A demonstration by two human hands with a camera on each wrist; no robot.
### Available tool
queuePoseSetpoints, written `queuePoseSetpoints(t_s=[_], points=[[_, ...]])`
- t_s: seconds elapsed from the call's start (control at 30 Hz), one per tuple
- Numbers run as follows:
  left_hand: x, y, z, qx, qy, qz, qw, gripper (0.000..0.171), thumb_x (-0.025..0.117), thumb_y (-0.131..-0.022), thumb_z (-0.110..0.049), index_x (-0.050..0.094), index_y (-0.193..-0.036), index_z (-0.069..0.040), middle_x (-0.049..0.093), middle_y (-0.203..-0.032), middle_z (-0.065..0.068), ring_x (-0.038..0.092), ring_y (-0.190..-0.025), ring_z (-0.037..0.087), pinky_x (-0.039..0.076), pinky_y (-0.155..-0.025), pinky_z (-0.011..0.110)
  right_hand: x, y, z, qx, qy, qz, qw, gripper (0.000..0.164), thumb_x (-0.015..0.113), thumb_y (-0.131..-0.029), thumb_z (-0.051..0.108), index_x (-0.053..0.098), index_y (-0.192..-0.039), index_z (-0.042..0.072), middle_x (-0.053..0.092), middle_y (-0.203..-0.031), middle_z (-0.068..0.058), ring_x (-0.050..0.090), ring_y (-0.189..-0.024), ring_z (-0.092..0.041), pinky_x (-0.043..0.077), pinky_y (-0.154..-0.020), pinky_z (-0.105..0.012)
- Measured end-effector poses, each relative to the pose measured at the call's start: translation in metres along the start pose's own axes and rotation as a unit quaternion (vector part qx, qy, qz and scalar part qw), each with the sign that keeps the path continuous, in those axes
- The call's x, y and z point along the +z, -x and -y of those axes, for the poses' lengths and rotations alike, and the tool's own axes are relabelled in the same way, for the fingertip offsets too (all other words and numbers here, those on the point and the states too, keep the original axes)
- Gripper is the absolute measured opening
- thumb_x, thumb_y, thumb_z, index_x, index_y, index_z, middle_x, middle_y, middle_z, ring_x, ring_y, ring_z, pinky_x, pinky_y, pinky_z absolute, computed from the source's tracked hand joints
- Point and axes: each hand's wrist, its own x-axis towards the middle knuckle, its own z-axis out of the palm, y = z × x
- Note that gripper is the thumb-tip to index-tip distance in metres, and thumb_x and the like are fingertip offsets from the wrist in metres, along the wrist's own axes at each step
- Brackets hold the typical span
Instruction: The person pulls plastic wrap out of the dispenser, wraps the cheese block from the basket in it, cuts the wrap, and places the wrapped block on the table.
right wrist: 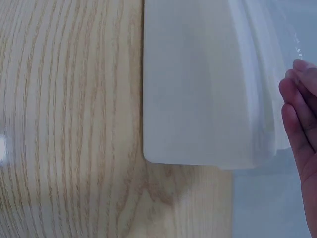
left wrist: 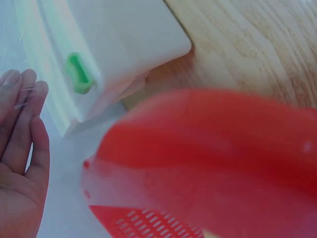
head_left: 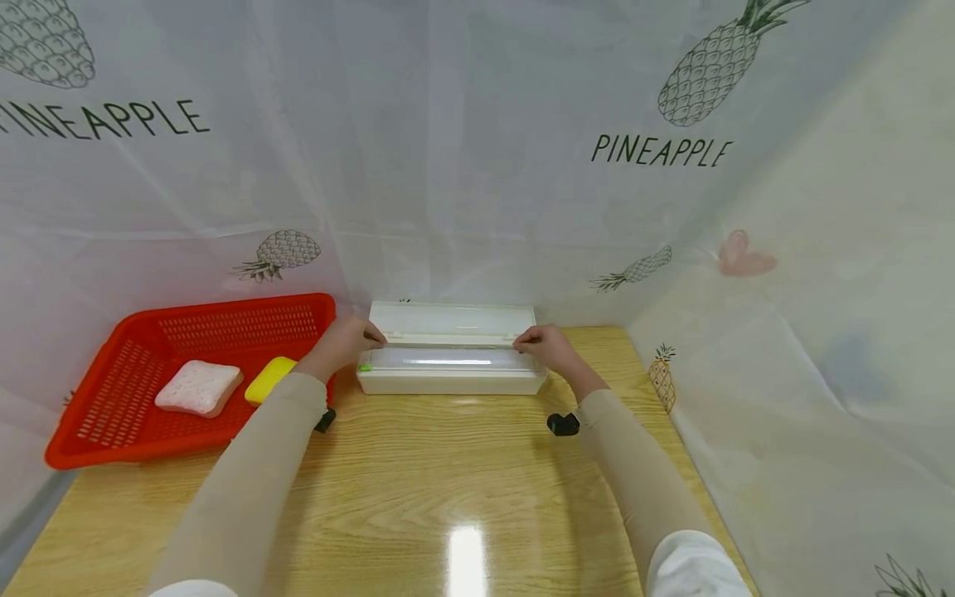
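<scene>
A white cling film dispenser (head_left: pixel 451 382) stands at the back of the table with its lid (head_left: pixel 452 317) raised. Clear cling film (head_left: pixel 448 356) lies across its front part, and a small green slide cutter (left wrist: pixel 79 73) sits at the left end. My left hand (head_left: pixel 345 344) pinches the film's edge near the left end, thumb against fingertips. At the right end my right hand (head_left: pixel 550 347) pinches the same edge. Faint wrinkles of film show at the fingertips in both wrist views. The film roll inside cannot be made out clearly.
Left of the dispenser is a red plastic basket (head_left: pixel 130 448) holding a pale pinkish sponge-like block (head_left: pixel 200 388) and a yellow item (head_left: pixel 269 379), partly behind my left arm. A pineapple-print sheet (head_left: pixel 462 166) hangs behind and to the right of the wooden table (head_left: pixel 418 481).
</scene>
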Motion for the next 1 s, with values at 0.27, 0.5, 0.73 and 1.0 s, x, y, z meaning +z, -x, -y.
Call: queuePoseSetpoints(t_s=[0.27,0.5,0.73,1.0], points=[[-0.014,0.005,-0.007,0.009,0.004,-0.007,0.9999,0.017,0.068,-0.090,-0.004,0.075,-0.106,0.000,0.070,-0.106,0.015,0.060,-0.100,0.033,0.049,-0.093,0.046,-0.007,0.008,0.011,-0.028,0.008,0.008,1.000,0.012,0.074,-0.087,0.009,0.076,-0.098,0.005,0.071,-0.097,-0.007,0.065,-0.089,-0.022,0.055,-0.079,-0.035],[-0.025,0.012,-0.017,0.021,0.008,-0.017,0.9996,0.014,0.070,-0.090,-0.006,0.076,-0.101,0.000,0.072,-0.100,0.012,0.062,-0.096,0.031,0.051,-0.088,0.045,-0.011,0.013,0.017,-0.054,0.011,0.038,0.998,0.021,0.071,-0.090,0.012,0.074,-0.110,0.005,0.067,-0.094,-0.005,0.061,-0.085,-0.021,0.054,-0.078,-0.044],[-0.038,0.020,-0.028,0.014,0.004,-0.022,0.9996,0.012,0.070,-0.090,-0.008,0.078,-0.098,-0.003,0.072,-0.099,0.012,0.064,-0.092,0.028,0.053,-0.086,0.042,-0.024,0.017,0.026,-0.062,-0.044,0.058,0.995,0.015,0.070,-0.090,0.008,0.074,-0.099,-0.004,0.068,-0.095,-0.011,0.063,-0.090,-0.026,0.051,-0.086,-0.051],[-0.054,0.030,-0.042,0.010,0.023,-0.007,0.9997,0.014,0.068,-0.091,-0.005,0.076,-0.102,-0.001,0.071,-0.103,0.017,0.065,-0.093,0.032,0.056,-0.083,0.037,-0.043,0.026,0.044,-0.019,-0.052,0.024,0.998,0.014,0.071,-0.090,0.012,0.076,-0.098,0.002,0.070,-0.099,-0.009,0.064,-0.096,-0.029,0.053,-0.086,-0.041]])
